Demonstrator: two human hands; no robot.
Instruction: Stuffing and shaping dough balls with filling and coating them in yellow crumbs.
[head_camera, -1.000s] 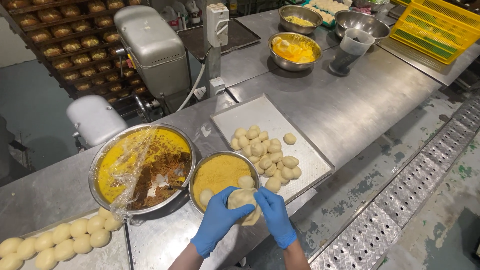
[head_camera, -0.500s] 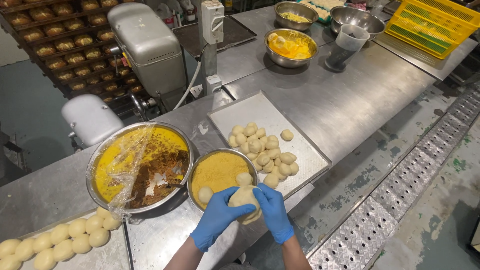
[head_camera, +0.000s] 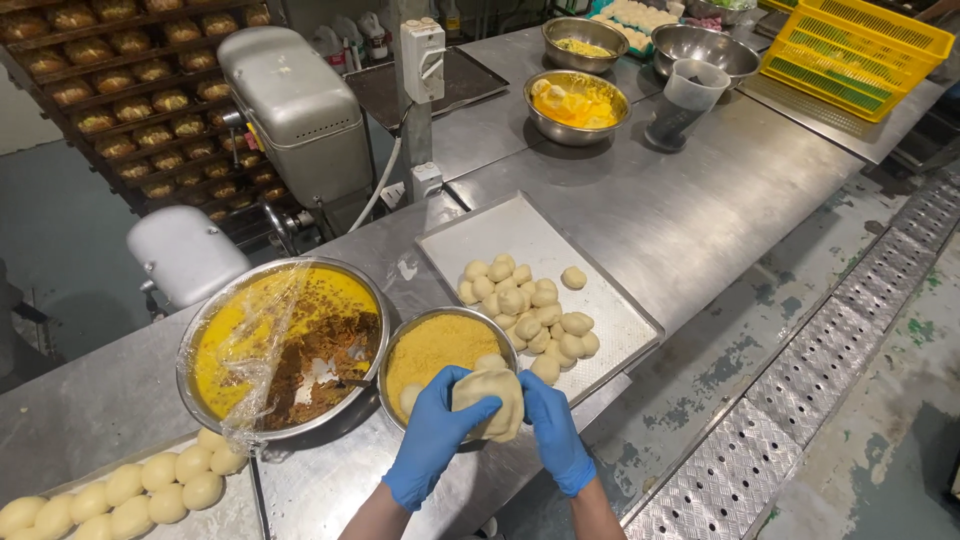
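Note:
Both of my hands wear blue gloves and close around one pale dough ball at the near rim of a small steel bowl of yellow crumbs. My left hand grips it from the left, my right hand from the right. A steel tray just beyond holds several shaped dough balls. To the left stands a large steel bowl with yellow and brown filling, partly under torn plastic film.
Several raw dough balls lie at the near left. A grey mixer stands behind, with racks of baked buns beyond. Farther along the steel table are bowls, a plastic jug and a yellow crate. Perforated floor grating runs on the right.
My hands have kept turning the dough ball over the crumb bowl. The view has shifted slightly; nothing else on the table has moved.

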